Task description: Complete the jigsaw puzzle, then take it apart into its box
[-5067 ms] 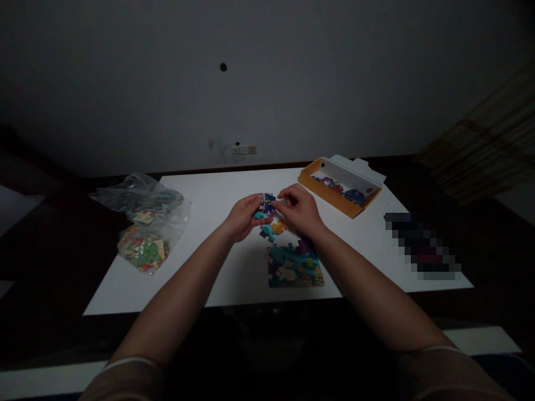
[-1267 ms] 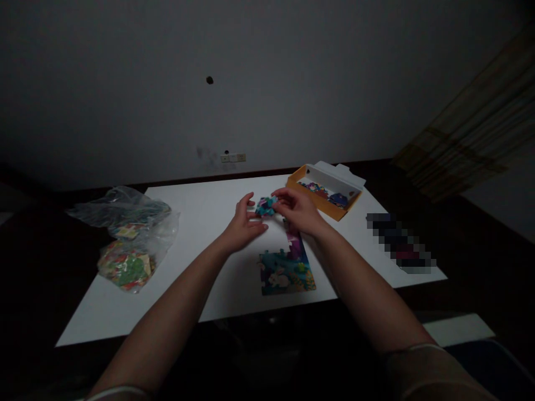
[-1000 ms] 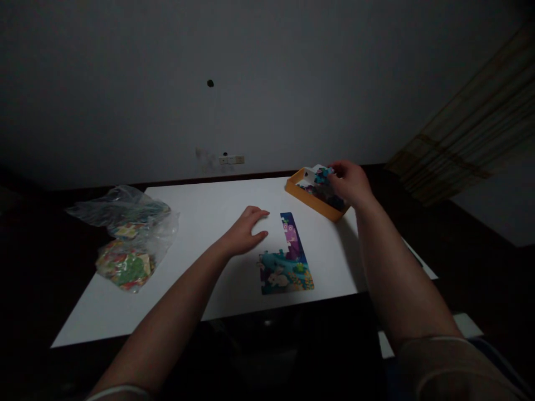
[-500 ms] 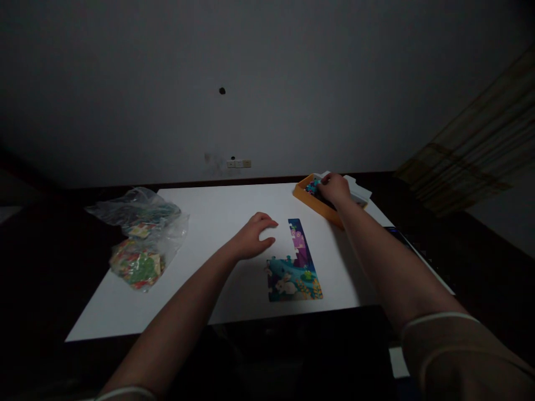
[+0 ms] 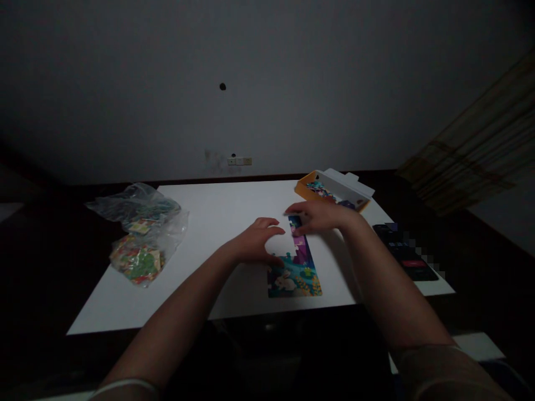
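Observation:
A partly joined jigsaw puzzle (image 5: pixel 311 273) lies near the table's front edge, in an L shape, with a white rabbit, a frog and purple figures on blue. My left hand (image 5: pixel 261 239) curves beside its inner corner, fingers apart and thumb at the left edge of the joined pieces. Over the upper end of the puzzle is my right hand (image 5: pixel 313 216), thumb and forefinger spread, with part of the puzzle visible between them. I make out no loose piece in either hand, though the right hand's underside is hidden. Loose puzzle pieces (image 5: pixel 320 188) lie in the orange box (image 5: pixel 306 192) behind it.
Clear plastic bags (image 5: pixel 140 262) of colourful pieces lie on the left of the white table (image 5: pixel 217 206). At the right edge is a dark phone-like device (image 5: pixel 403 253), partly blurred out. A wall with sockets (image 5: pixel 239 161) stands behind; a curtain (image 5: pixel 463 145) hangs at right.
My right hand has left the box and come forward and left to the upper end of the puzzle. My left hand has shifted slightly right, closer to the joined pieces.

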`<control>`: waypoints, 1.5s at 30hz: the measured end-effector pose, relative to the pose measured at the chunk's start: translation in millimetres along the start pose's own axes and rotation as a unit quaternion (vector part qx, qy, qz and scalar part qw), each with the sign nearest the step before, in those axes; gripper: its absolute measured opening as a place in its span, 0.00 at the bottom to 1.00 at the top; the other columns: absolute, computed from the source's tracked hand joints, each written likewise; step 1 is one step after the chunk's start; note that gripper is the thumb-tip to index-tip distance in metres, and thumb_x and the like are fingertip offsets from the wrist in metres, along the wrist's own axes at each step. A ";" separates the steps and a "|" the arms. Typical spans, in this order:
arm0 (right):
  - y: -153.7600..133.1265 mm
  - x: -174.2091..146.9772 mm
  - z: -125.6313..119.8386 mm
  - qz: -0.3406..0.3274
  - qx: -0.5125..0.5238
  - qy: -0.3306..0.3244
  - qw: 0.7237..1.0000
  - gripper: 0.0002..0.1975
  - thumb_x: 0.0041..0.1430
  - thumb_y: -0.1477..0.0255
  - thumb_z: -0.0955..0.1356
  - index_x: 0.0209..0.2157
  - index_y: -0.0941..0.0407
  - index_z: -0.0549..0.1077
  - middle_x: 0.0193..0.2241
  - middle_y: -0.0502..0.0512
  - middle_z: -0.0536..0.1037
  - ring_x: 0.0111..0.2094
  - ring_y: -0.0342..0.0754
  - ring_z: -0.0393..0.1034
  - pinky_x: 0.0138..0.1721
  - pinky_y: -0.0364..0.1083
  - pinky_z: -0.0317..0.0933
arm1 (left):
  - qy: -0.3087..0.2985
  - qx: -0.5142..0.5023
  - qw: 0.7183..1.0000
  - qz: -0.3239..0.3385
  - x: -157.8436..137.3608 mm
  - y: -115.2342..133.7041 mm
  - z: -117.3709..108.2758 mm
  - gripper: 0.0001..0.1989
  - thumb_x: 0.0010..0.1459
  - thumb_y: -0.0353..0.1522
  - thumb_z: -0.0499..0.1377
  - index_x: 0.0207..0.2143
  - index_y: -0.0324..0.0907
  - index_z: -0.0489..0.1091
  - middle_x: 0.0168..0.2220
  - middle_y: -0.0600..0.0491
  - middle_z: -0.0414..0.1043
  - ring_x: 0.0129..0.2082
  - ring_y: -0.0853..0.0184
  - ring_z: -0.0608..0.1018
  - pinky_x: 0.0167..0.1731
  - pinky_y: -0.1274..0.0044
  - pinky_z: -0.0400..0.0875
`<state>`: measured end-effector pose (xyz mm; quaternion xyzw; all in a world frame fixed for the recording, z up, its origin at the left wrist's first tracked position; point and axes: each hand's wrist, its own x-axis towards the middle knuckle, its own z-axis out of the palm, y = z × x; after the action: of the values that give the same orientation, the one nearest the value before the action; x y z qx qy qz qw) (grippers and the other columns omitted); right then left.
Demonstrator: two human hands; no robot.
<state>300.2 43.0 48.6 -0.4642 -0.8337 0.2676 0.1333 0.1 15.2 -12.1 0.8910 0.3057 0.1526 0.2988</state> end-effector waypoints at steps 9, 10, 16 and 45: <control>-3.6 -19.1 27.6 0.048 -0.080 -0.008 0.996 0.36 0.52 0.70 0.82 0.64 0.53 0.80 0.57 0.66 0.81 0.61 0.66 0.75 0.65 0.61 0.69 | -0.053 0.093 0.991 -0.075 -1.7 -3.3 -13.8 0.61 0.42 0.54 0.83 0.75 0.45 0.69 0.83 0.35 0.52 0.81 0.32 0.55 0.77 0.45 0.57; -3.0 -18.5 26.5 0.046 -0.073 0.002 0.996 0.34 0.53 0.70 0.82 0.62 0.52 0.80 0.56 0.65 0.80 0.61 0.65 0.75 0.64 0.60 0.69 | -0.049 0.095 0.991 -0.079 -3.2 -5.8 -16.1 0.60 0.43 0.54 0.82 0.75 0.45 0.70 0.83 0.35 0.52 0.81 0.32 0.55 0.77 0.45 0.57; 1.0 -9.5 29.8 0.002 0.084 0.113 0.990 0.17 0.63 0.71 0.74 0.54 0.51 0.82 0.42 0.57 0.83 0.44 0.56 0.78 0.48 0.54 0.72 | -0.041 0.091 0.992 -0.077 -9.7 -14.0 -23.2 0.59 0.43 0.52 0.83 0.74 0.44 0.71 0.82 0.33 0.53 0.81 0.32 0.56 0.77 0.44 0.58; -30.2 15.7 65.3 0.018 0.450 0.006 0.893 0.24 0.47 0.57 0.87 0.37 0.55 0.80 0.27 0.48 0.81 0.29 0.44 0.73 0.34 0.45 0.67 | 0.246 -0.443 0.842 -0.186 18.7 -12.4 1.1 0.27 0.52 0.53 0.77 0.35 0.42 0.75 0.29 0.50 0.82 0.25 0.65 0.83 0.30 0.72 0.83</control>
<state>239.8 22.3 11.7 -0.3711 -0.6146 0.6141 0.3280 9.3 34.5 -19.1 0.5228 0.4290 0.4275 0.5998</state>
